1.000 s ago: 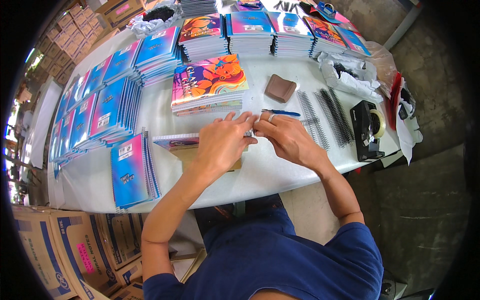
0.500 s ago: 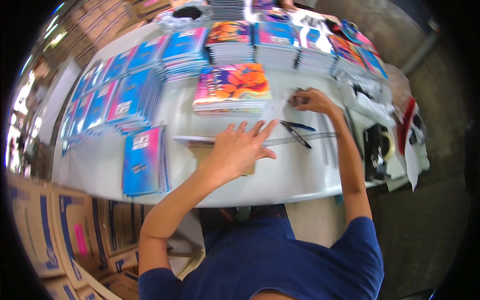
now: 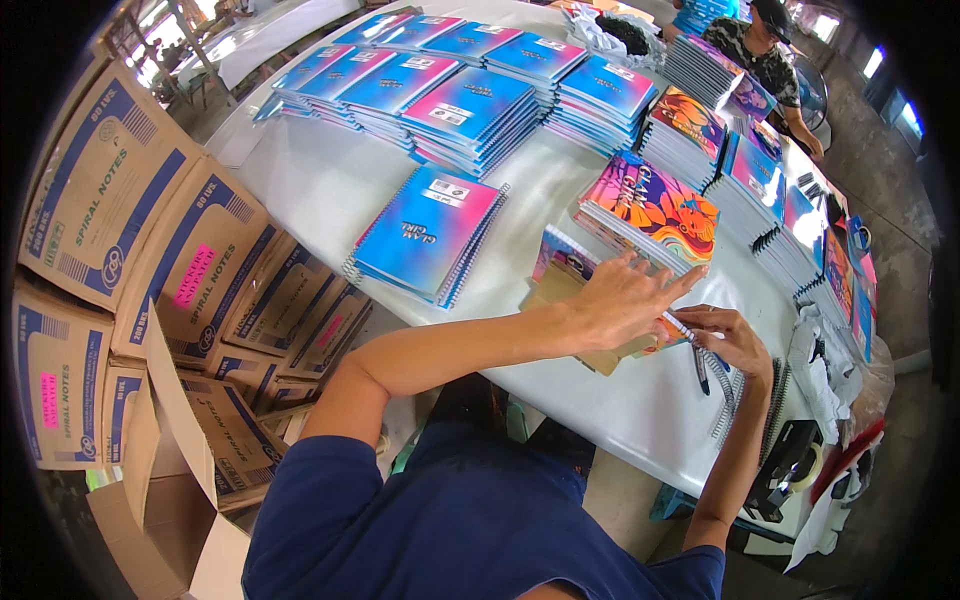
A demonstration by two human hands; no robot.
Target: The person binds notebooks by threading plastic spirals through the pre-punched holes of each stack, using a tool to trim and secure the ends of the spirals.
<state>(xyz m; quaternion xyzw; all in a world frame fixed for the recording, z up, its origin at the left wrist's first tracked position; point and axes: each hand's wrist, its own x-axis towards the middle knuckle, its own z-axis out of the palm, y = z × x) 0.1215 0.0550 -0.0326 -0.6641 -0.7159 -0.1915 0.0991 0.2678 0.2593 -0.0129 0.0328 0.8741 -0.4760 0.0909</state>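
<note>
And here comes the right hand, back from the brown block it was at half a second ago and in at the dark coil, fingers curled beside the notebook's spine; whether they pinch the wire, or still hold the block, I cannot tell. The left hand stays over the notebook, open, fingers spread. That notebook lies by the near edge of the table, brown card beneath the hand, just short of the orange-covered stack. The view has swung left too, bringing the cartons below that edge up large. So both hands are together at the spine again, the coil seemingly where the work is, pliers just beside.
</note>
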